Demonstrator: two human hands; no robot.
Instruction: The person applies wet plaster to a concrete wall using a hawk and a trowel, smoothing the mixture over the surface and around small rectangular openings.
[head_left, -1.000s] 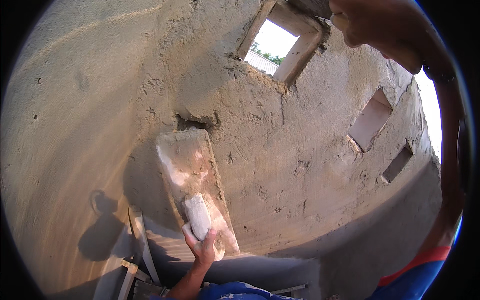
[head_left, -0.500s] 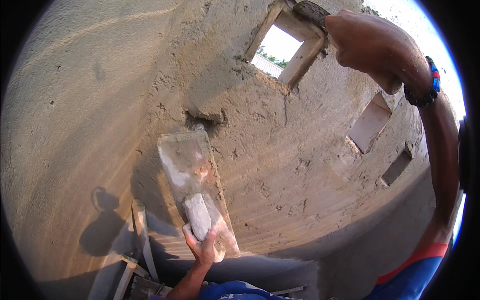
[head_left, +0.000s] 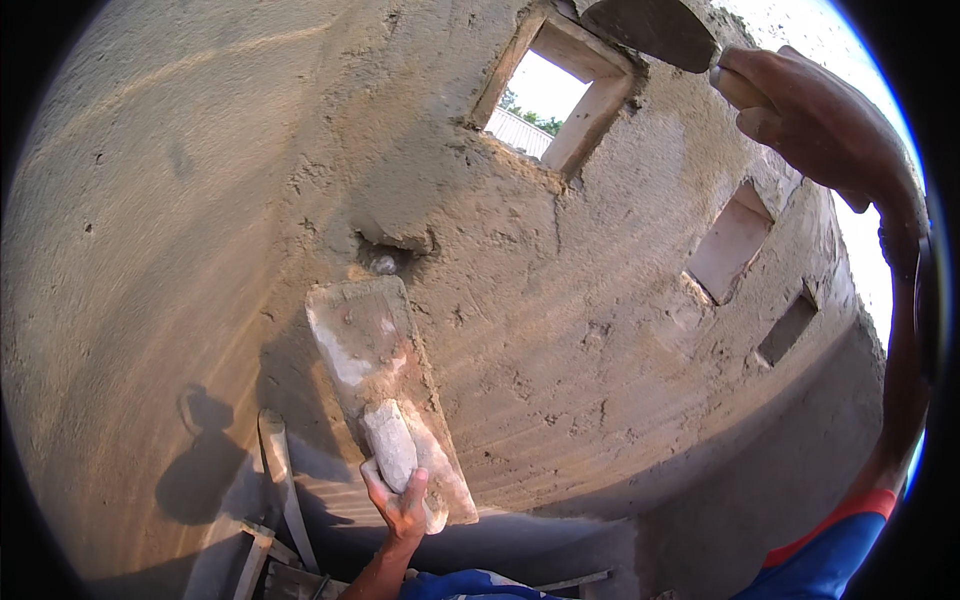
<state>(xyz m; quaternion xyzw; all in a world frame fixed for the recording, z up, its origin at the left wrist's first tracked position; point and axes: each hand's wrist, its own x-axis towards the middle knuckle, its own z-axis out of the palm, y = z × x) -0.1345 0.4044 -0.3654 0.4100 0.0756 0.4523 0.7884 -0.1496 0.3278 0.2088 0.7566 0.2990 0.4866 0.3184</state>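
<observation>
In the head view, I see the right arm rise along the far right side, out of a blue sleeve with a red-orange edge point(head_left: 825, 550), and bend over at the top so that the right hand point(head_left: 815, 125) hangs high, knuckles up and wrist cocked. Its fingers are curled in a fist around the handle end of a dark grey, broad-bladed metal trowel point(head_left: 655, 32); the handle itself is mostly hidden in the grip. The blade points left, by the upper right corner of a square, rough-edged window opening point(head_left: 590, 120). I can't tell whether it touches the wall there.

Down low, the left forearm comes up from the bottom edge, and the left hand point(head_left: 404, 515) has its thumb on the right and its fingers on the left, closed about the lower part of a chunky whitish block handle point(head_left: 390, 445). That handle sits on a long rectangular plaster-smeared board point(head_left: 360, 325), which leans with its top to the left, just below a ragged hole point(head_left: 385, 258) in the brown-grey rendered wall point(head_left: 520, 350). Two oblong recesses point(head_left: 732, 243) show farther right, and a pale narrow plank point(head_left: 283, 480) stands tilted left of the board.
</observation>
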